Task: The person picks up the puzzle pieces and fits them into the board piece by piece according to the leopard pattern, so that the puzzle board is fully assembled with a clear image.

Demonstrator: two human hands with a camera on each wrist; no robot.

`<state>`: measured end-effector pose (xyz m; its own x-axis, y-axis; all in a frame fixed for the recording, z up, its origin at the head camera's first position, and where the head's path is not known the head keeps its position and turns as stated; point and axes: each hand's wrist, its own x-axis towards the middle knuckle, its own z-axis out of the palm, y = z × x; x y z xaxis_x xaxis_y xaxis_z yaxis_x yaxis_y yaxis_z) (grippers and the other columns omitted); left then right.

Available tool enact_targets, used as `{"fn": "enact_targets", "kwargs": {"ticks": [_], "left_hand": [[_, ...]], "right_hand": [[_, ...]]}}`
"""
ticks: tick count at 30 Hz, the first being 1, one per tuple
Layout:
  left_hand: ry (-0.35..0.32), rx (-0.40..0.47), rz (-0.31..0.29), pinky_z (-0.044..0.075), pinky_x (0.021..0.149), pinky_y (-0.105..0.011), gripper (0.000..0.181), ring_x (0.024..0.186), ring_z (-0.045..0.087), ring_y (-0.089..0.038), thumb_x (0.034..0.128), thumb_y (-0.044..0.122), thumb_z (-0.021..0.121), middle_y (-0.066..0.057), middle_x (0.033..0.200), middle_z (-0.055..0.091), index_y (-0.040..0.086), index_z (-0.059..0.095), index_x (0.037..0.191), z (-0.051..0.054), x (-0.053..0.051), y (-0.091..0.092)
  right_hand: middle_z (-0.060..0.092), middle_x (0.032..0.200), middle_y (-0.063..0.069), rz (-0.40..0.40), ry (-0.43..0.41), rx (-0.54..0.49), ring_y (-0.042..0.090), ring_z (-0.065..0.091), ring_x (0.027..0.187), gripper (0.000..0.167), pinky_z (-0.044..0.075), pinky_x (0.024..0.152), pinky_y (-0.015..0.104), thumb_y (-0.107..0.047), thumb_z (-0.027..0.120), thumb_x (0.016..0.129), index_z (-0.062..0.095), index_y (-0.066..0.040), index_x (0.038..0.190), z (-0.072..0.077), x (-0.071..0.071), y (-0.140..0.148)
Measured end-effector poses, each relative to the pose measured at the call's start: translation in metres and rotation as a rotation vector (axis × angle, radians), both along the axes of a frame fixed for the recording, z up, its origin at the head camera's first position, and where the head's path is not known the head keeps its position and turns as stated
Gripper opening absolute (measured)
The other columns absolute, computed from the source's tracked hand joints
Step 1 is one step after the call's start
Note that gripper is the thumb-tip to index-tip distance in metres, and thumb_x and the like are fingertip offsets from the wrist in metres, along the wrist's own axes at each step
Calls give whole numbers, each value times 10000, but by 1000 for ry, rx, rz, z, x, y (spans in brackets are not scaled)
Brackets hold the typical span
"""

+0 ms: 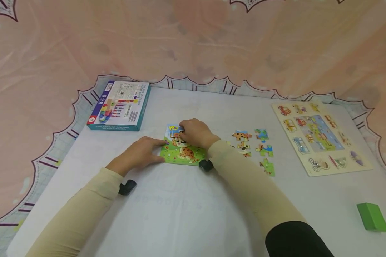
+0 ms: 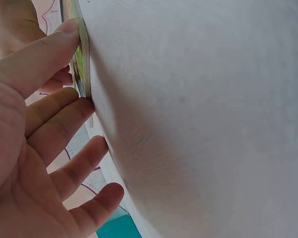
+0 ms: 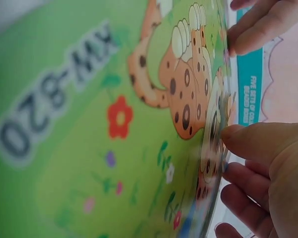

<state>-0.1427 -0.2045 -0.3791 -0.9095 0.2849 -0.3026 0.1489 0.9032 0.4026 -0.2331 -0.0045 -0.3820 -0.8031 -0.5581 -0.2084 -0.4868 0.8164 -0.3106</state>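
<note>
A small leopard picture board (image 1: 177, 156) lies flat on the white table, green below and blue at its top. Beside its left edge is my left hand (image 1: 138, 153), thumb and fingers fairly straight and touching that edge; the left wrist view shows the hand (image 2: 44, 129) with its outer fingers spread over the tabletop. Over the board's upper right part, my right hand (image 1: 197, 134) pinches a puzzle piece, mostly hidden by the fingers. In the right wrist view the right hand (image 3: 273, 173) has thumb and fingertips at the piece, against the printed leopard (image 3: 186, 94).
Several loose puzzle pieces (image 1: 265, 150) lie right of the board, some partly behind my right sleeve. A boxed set (image 1: 122, 103) is at the back left. A wooden vehicle puzzle (image 1: 318, 135) lies at the right, with a green block (image 1: 372, 217) nearer the front.
</note>
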Motion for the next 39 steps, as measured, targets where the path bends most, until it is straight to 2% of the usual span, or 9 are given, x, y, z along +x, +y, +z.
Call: {"fn": "enact_targets", "kwargs": {"ticks": [11,29,35,39], "left_hand": [[-2,-4,5,337,1119,-556,649,1350,418,-388,874,301,792,-181,1438,524,101,555,1444,-2,-2,-1],[-18,-4,27,340,1119,-554,653,1350,419,-382,865,285,805,-168,1446,522,115,558,1444,0,-3,0],[-19,0,20,345,1114,-555,646,1343,430,-386,867,280,802,-172,1443,526,109,560,1441,0,-2,1],[-14,0,11,343,1116,-555,640,1342,431,-388,871,283,795,-174,1436,533,103,561,1439,1,0,0]], "right_hand": [[620,1349,62,2,21,-8,248,538,1262,452,429,1075,409,-279,568,1010,558,-89,1419,3,0,-5],[626,1346,55,3,2,-47,235,541,1268,429,422,1079,385,-263,592,1019,566,-101,1415,2,0,-10],[588,1393,63,-12,-34,-76,240,511,1302,494,397,1103,389,-304,614,1006,528,-88,1442,-1,-1,-9],[526,1461,70,-29,-51,-113,242,459,1356,574,364,1129,383,-340,641,984,486,-88,1475,4,-1,-4]]}}
